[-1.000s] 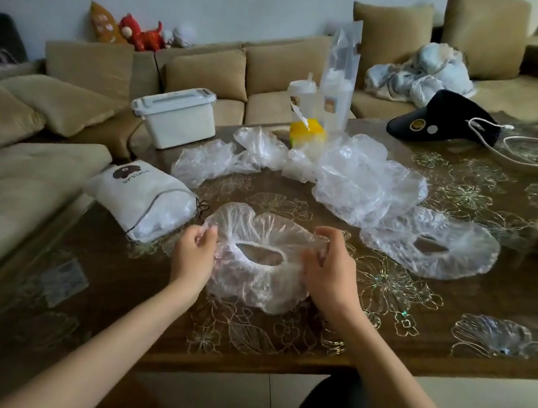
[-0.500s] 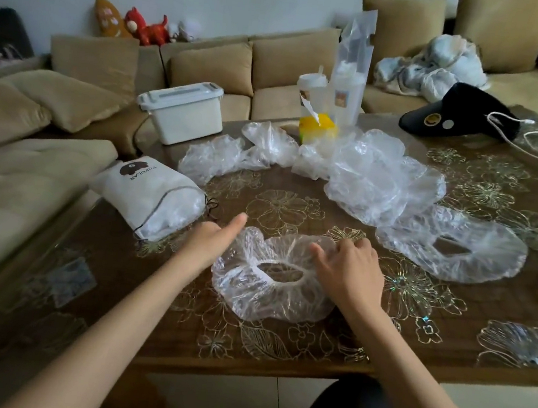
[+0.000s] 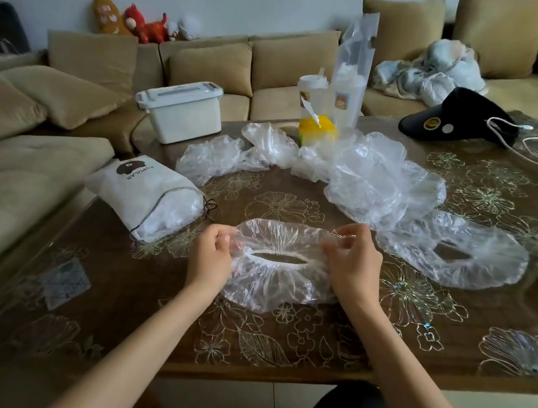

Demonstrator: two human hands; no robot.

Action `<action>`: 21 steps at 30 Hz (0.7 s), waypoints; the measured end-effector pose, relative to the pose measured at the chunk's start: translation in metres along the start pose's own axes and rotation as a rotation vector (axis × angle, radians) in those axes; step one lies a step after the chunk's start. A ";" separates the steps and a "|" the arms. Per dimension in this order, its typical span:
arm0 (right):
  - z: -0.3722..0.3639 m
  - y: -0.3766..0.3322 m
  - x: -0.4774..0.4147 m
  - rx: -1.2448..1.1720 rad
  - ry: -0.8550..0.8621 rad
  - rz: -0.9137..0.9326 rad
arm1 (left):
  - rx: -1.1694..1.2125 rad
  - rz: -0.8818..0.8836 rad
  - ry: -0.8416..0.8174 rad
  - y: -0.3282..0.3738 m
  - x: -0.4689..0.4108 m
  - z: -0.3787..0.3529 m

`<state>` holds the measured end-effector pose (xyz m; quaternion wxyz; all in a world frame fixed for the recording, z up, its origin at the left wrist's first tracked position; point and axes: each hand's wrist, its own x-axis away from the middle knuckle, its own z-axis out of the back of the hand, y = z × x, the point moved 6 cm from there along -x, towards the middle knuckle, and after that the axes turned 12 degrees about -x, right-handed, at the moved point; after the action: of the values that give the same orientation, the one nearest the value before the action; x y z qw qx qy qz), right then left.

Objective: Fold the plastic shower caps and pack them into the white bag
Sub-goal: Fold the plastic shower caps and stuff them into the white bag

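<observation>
The white bag (image 3: 147, 200) lay on its side at the left of the counter (image 3: 150, 291). My left hand (image 3: 211, 257) pinched the clear shower cap (image 3: 281, 272) by its left edge, fingers curled. My right hand (image 3: 353, 263) pinched the right edge, and the cap was pulled wide between them.

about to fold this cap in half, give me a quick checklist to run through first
1. Left hand grips the left edge of the shower cap: ok.
2. Right hand pinches its right edge: ok.
3. Cap pulled wide, with the elastic opening drawn to a narrow slit: ok.
4. Bare table just in front of the cap to lay the fold on: ok.
5. White bag lies close to the left hand, mouth open toward the cap: ok.
6. Room left in the bag: cannot tell, plastic already shows at its mouth.
</observation>
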<state>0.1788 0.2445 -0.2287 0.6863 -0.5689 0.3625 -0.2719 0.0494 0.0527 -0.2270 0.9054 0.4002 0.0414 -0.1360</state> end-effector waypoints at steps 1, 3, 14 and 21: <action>0.000 0.003 -0.001 0.066 -0.021 0.007 | -0.052 -0.036 -0.005 -0.003 0.002 -0.001; -0.001 0.008 -0.005 0.202 -0.099 -0.017 | -0.205 -0.115 -0.051 -0.006 0.006 0.003; -0.043 -0.028 0.030 0.538 -0.509 0.563 | -0.619 -0.649 -0.323 0.053 0.038 -0.032; -0.027 0.029 0.035 0.958 -0.806 0.237 | -0.822 -0.588 -0.536 -0.018 0.034 -0.036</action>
<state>0.1763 0.2069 -0.2659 0.9726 -0.2127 -0.0254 -0.0905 0.0786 0.0606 -0.2709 0.8896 -0.0617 -0.0305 -0.4515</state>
